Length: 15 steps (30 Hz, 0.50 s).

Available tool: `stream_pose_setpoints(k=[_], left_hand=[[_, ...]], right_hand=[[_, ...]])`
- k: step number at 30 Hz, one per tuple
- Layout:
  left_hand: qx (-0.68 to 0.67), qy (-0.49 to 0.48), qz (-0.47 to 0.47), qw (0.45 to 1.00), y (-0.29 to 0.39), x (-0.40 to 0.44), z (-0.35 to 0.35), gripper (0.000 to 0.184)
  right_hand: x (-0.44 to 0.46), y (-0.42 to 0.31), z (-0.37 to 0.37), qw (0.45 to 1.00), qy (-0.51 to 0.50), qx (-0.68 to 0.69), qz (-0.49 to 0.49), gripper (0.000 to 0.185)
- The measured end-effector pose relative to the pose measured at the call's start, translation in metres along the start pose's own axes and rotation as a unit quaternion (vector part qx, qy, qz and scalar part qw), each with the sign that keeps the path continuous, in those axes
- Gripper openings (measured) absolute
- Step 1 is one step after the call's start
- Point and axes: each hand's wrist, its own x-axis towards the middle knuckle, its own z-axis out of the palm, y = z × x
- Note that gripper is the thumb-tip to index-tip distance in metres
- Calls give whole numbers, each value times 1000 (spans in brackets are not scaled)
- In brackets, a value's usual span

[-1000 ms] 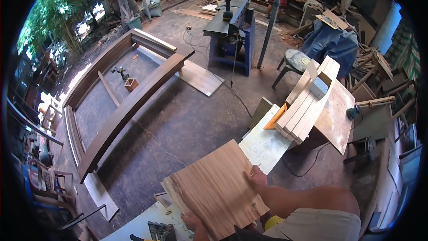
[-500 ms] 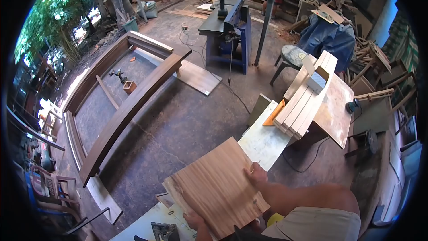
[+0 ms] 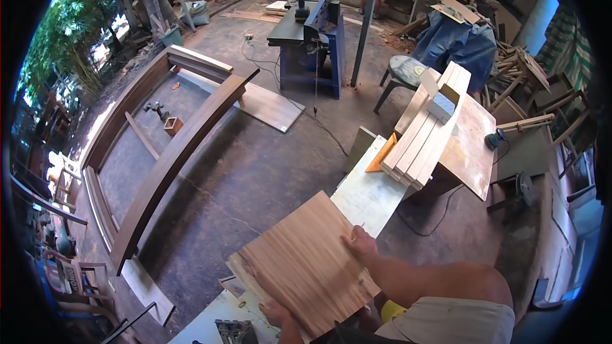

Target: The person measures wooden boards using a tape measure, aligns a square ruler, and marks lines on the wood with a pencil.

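A square wooden board (image 3: 305,260) with streaked brown grain is held between my two hands, tilted over the white bench top. My left hand (image 3: 276,314) grips its lower left edge, the fingers partly under the board. On the right edge, my right hand (image 3: 361,242) is closed round the side with the thumb uppermost. Beneath and beyond the board runs the pale bench top (image 3: 366,200). A dark tool (image 3: 236,331), only partly in view, lies close to my left hand.
A stack of planks (image 3: 424,140) carries a small box (image 3: 440,108), with an orange square (image 3: 382,154) beside it. Left lies a large brown wooden frame (image 3: 178,159). A blue-based machine (image 3: 310,57) and a metal post (image 3: 365,32) stand ahead. Two people are farther back.
The view has shifted slightly, so the surroundings sit a little further left and up. Both hands keep their hold on the board, which looks nearly unmoved relative to them.
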Motion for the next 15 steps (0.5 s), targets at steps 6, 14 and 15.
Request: stream_pose_setpoints(k=[6,14,15], left_hand=[[12,-8,-11,1000,9,-4,-9,54],[14,-6,-9,1000,10,-5,-11,53],[14,-8,-12,1000,10,-5,-11,53]], right_hand=[[4,1,3,999,-12,-24,27,52],[5,5,7,1000,4,-21,6,50],[5,6,8,1000,4,-21,7,50]])
